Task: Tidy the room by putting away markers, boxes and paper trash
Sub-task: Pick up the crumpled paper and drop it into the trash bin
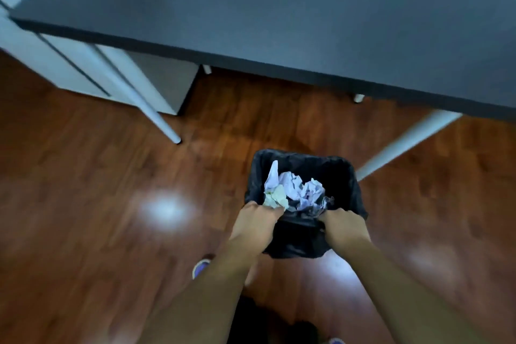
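Paper trash (296,190) crumpled in bin (347,176), upright, mouth up, left hand (255,222) & right hand (344,225) both gripping near rim

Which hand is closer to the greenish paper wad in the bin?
Left. The left hand grips the bin right beside the wad; the right hand grips it farther right.

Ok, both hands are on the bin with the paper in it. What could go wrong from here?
1. The left hand and right hand grip only the near rim of the bin; its far side could dip, and the crumpled paper, piled near the top, might spill.
2. They seem to pinch the loose black liner, which could slip off.
3. The white table leg stands close on the right; a swing could knock it.
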Tool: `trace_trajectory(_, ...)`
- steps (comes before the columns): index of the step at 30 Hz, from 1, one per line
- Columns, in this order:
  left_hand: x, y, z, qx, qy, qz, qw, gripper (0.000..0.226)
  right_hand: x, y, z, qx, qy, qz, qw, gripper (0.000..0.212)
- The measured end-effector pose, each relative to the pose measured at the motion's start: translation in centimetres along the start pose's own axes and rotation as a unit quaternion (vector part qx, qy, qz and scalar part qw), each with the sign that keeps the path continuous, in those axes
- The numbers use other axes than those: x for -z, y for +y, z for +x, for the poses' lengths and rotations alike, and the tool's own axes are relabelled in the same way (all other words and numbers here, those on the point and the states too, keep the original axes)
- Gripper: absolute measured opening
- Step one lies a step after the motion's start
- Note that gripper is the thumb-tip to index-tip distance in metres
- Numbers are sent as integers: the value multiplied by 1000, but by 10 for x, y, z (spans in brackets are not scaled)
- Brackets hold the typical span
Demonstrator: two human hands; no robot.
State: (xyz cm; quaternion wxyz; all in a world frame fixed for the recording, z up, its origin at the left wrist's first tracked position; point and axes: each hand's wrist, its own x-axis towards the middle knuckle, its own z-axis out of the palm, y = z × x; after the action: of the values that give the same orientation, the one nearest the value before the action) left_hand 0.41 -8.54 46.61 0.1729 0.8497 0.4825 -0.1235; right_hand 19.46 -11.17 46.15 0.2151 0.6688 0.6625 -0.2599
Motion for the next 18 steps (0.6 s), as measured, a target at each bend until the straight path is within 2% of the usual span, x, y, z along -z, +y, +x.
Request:
trace_trajectory(2,0,-52,-16,35,-2,-24,999,42,4,-52,25,27,-1,-16,1000,27)
trace_trajectory(6,-4,-146,-44,77,10,-101,992,35,14,-147,61,66,-18,-44,997,31)
trace_trajectory(11,-12,-254,-63,116,-52,-73,989,36,31,-247,110,104,-41,-79,991,34)
trace_trajectory(18,0,-339,-56,152,-84,-89,981,22,47,-323,176,138,-66,-111,982,36)
